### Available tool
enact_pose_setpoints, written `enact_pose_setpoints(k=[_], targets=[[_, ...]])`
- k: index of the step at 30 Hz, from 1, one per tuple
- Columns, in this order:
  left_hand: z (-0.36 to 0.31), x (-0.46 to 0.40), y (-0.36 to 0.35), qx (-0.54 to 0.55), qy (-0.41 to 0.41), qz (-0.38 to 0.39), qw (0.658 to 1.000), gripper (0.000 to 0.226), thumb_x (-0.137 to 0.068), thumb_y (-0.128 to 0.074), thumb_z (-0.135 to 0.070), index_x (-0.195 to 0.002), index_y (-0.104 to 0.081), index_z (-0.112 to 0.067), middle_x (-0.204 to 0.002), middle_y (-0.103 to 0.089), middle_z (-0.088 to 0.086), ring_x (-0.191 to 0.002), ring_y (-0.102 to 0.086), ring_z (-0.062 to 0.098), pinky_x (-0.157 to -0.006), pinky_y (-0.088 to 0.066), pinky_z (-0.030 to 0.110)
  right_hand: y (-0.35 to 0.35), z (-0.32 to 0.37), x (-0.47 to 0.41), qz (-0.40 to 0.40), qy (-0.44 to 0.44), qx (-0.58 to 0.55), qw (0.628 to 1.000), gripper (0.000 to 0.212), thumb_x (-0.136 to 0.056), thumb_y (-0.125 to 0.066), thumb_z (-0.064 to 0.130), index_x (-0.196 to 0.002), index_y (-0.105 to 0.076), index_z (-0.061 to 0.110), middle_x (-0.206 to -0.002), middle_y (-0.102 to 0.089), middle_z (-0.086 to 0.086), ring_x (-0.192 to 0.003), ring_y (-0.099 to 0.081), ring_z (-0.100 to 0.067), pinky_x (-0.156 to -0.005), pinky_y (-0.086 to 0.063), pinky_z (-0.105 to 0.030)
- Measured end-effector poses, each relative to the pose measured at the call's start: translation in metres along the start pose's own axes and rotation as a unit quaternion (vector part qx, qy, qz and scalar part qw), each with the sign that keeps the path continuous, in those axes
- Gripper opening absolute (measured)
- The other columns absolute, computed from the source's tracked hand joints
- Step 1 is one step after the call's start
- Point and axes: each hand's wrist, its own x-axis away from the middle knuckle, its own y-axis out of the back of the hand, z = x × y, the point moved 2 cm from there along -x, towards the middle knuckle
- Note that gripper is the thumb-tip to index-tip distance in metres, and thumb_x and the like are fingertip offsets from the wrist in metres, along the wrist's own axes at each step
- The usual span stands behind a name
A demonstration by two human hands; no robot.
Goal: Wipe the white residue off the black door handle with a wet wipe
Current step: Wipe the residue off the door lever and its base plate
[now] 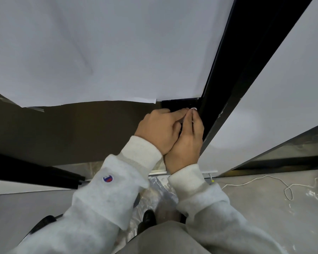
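In the head view, the left hand (159,132) and right hand (186,142) were pressed together, fingers curled on something hidden, seemingly the black door handle beneath them, a small white scrap (193,108), probably the soft, limp wet wipe best pinched by its bunched middle, showing at the right fingertips.

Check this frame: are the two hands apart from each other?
No. The left hand and right hand press together, overlapping, at the black door edge.

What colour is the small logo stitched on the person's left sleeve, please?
The logo is blue and red on the pale grey left sleeve, seen in the head view.
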Motion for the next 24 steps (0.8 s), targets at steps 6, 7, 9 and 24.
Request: enact_pose_setpoints(k=[6, 7, 9, 24], targets=[[0.033, 0.034, -0.001, 0.005, 0.126, -0.095, 0.987, 0.051, -0.083, -0.032, -0.04, -0.12, -0.067, -0.036, -0.08, -0.073, 0.004, -0.07, -0.066, 0.032, -0.068, -0.058, 0.04, -0.016, 0.001, 0.004, 0.062, 0.198, 0.151, 0.967, 0.036, -0.088, -0.061, 0.009, -0.12, -0.063, -0.008, -0.125, -0.064, -0.019, -0.132, -0.046, -0.037, -0.109, -0.037, -0.05], [0.036, 0.039, 0.0, 0.008, 0.137, -0.097, 0.986, 0.054, -0.082, -0.03, -0.041, -0.121, -0.067, -0.033, -0.077, -0.073, 0.007, -0.069, -0.066, 0.034, -0.069, -0.058, 0.041, -0.016, 0.002, 0.004, 0.065, 0.205, 0.165, 0.963, 0.035, -0.088, -0.058, 0.01, -0.118, -0.063, -0.007, -0.124, -0.064, -0.019, -0.132, -0.046, -0.038, -0.11, -0.035, -0.05], [0.034, 0.042, 0.0, 0.01, 0.142, -0.096, 0.985, 0.053, -0.083, -0.032, -0.039, -0.121, -0.068, -0.031, -0.075, -0.073, 0.009, -0.069, -0.066, 0.036, -0.071, -0.058, 0.042, -0.013, 0.004, 0.002, 0.084, 0.223, 0.185, 0.953, 0.036, -0.088, -0.052, 0.015, -0.115, -0.064, -0.006, -0.12, -0.066, -0.017, -0.13, -0.048, -0.037, -0.111, -0.034, -0.049], [0.008, 0.03, -0.009, -0.036, 0.105, -0.114, 0.987, 0.037, -0.083, -0.038, -0.034, -0.095, -0.072, -0.027, -0.071, -0.069, -0.003, -0.083, -0.062, 0.025, -0.081, -0.04, 0.038, 0.0, -0.014, 0.005, 0.021, 0.107, 0.034, 0.993, 0.057, -0.099, -0.052, 0.024, -0.146, -0.039, -0.006, -0.152, -0.036, -0.024, -0.144, -0.035, -0.032, -0.118, -0.031, -0.041]])
